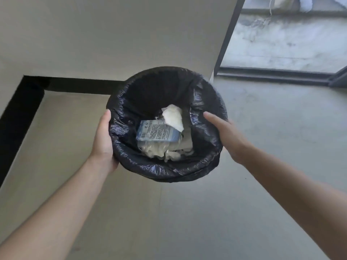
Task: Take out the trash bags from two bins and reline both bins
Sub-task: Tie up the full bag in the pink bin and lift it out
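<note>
Bag removal stage. Left hand [103, 141] grips the lined bin [169, 176]; right hand [226, 136], fingers straight, touches the black trash bag [206, 102] rim. Next: peel rim free.

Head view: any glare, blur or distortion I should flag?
Head view: daylight enters by the window at upper right, shadows soft. Head view: glossy sheen on the black bag along its rim, its deep inside near pure black. Head view: mild softness overall, print on the packet unreadable. Head view: wide-angle lean in the dark window frame.
</note>
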The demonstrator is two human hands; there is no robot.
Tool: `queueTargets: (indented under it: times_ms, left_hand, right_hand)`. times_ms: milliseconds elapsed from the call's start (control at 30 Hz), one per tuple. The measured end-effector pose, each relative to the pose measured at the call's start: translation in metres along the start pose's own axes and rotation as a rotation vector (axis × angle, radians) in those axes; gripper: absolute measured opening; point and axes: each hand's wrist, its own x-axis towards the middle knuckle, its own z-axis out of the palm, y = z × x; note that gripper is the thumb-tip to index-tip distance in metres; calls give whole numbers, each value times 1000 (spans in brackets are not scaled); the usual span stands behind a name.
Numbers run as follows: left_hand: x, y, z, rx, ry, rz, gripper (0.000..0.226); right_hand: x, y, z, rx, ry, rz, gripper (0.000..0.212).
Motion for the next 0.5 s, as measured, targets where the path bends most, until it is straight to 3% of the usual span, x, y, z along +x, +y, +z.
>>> queueTargets:
  times_ms: [167, 267, 400, 500]
  left_hand:
    - [47, 12, 8, 38, 11, 128, 50]
    - [64, 19, 12, 116, 25, 207, 45]
    - [47, 33, 11, 575, 430, 489, 40]
    - [22, 40, 16, 969, 460, 755, 20]
  right_hand:
    - [52, -27, -6, 61, 32, -146, 40]
    - [67, -47, -14, -7, 134, -266, 45]
    - [43, -67, -15, -372, 209, -433, 69]
    - [19, -61, -12, -485, 224, -439, 76]
